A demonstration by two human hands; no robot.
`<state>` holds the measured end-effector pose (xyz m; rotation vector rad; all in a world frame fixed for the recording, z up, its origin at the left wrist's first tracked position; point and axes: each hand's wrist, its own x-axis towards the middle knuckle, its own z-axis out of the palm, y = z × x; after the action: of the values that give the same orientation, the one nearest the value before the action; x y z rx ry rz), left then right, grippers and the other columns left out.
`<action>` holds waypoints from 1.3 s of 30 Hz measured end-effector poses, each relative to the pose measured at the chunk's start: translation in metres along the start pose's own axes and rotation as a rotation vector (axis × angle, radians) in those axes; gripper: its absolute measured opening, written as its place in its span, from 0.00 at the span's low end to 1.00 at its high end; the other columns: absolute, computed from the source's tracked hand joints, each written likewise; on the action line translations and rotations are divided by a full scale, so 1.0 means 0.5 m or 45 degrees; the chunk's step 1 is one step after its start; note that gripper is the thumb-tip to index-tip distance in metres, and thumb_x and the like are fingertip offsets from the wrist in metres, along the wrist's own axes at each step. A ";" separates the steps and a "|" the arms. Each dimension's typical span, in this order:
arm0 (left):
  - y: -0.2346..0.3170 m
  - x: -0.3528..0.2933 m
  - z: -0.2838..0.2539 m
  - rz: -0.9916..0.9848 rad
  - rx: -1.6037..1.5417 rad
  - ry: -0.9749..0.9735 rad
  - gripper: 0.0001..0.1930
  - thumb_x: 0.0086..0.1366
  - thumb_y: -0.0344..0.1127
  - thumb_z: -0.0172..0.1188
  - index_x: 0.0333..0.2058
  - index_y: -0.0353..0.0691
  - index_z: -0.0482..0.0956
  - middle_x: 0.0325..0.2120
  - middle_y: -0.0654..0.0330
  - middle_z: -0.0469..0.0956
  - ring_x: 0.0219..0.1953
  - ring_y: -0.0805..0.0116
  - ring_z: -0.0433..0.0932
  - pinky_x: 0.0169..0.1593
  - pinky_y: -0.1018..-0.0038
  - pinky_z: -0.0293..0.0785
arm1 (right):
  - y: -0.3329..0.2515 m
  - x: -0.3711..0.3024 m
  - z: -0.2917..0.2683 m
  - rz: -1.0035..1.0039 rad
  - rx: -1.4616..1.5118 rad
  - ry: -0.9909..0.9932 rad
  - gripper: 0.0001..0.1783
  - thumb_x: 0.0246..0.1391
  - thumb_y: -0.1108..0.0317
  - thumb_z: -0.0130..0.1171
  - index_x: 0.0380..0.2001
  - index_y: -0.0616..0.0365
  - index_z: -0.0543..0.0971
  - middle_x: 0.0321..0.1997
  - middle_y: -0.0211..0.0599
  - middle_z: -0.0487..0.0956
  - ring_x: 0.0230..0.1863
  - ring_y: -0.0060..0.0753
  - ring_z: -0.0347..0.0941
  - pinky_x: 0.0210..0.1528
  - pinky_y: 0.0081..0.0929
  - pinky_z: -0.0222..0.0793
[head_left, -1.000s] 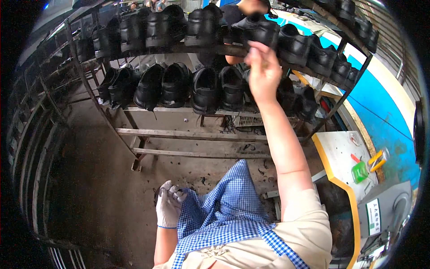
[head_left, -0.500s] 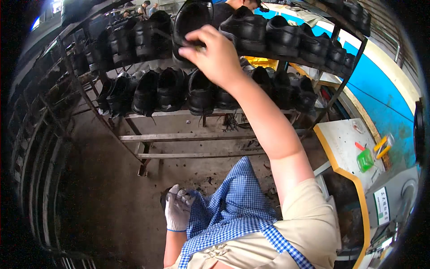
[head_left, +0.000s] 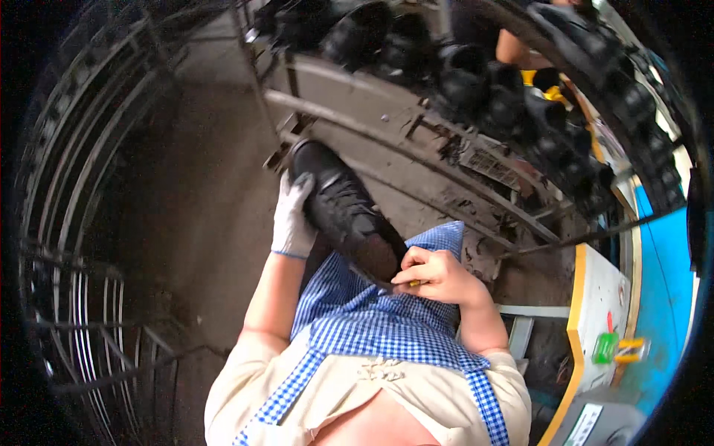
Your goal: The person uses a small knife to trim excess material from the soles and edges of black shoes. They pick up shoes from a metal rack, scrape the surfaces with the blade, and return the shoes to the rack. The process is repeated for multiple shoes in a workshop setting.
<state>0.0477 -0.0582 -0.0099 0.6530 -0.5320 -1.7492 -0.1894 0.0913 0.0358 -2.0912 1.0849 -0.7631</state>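
A black lace-up shoe [head_left: 343,199] is held in front of my apron, its toe pointing up and away to the left and its opening toward me. My left hand [head_left: 294,219], in a white knit glove, is closed around the side of the shoe near the toe. My bare right hand [head_left: 437,276] is at the heel end, fingers pinched together. Between those fingers a small yellow thing [head_left: 414,282] peeks out; most of it is hidden, so its kind cannot be made out. The fingertips appear to touch the heel's edge.
A metal rack [head_left: 401,137] with rows of black shoes [head_left: 405,46] stands ahead and to the right. A white table with a yellow edge [head_left: 576,327] is at my right, bearing a green container [head_left: 605,348]. Another metal rack [head_left: 97,320] stands at left. Behind the shoes another person's arm [head_left: 510,47] shows.
My right hand has come down from the upper shelf to my lap area. The shoe is now between both hands, and my left hand has risen to hold it. The view has turned left and downward.
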 end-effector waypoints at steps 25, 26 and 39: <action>0.041 -0.104 0.055 0.057 0.802 -0.553 0.40 0.41 0.46 0.75 0.53 0.31 0.72 0.47 0.55 0.77 0.51 0.63 0.76 0.58 0.69 0.69 | -0.076 0.063 -0.077 -0.183 -0.459 0.470 0.19 0.49 0.77 0.64 0.46 0.53 0.83 0.25 0.33 0.73 0.23 0.28 0.69 0.25 0.22 0.64; 0.037 -0.107 0.056 0.026 0.808 -0.573 0.40 0.41 0.46 0.75 0.53 0.31 0.73 0.46 0.55 0.77 0.50 0.63 0.76 0.58 0.69 0.69 | -0.087 0.066 -0.087 -0.183 -0.500 0.443 0.18 0.48 0.76 0.65 0.45 0.52 0.83 0.25 0.33 0.72 0.22 0.28 0.69 0.23 0.23 0.64; 0.020 -0.122 0.054 0.013 0.757 -0.504 0.40 0.40 0.46 0.75 0.51 0.32 0.74 0.44 0.55 0.79 0.48 0.64 0.78 0.55 0.69 0.71 | -0.110 0.062 -0.084 -0.097 -0.665 0.442 0.19 0.47 0.69 0.65 0.45 0.41 0.84 0.23 0.32 0.71 0.18 0.29 0.69 0.18 0.28 0.64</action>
<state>0.0497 -0.0013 0.0263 0.7040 -1.3586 -1.7179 -0.1793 0.0774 0.1095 -2.5015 1.5297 -0.9875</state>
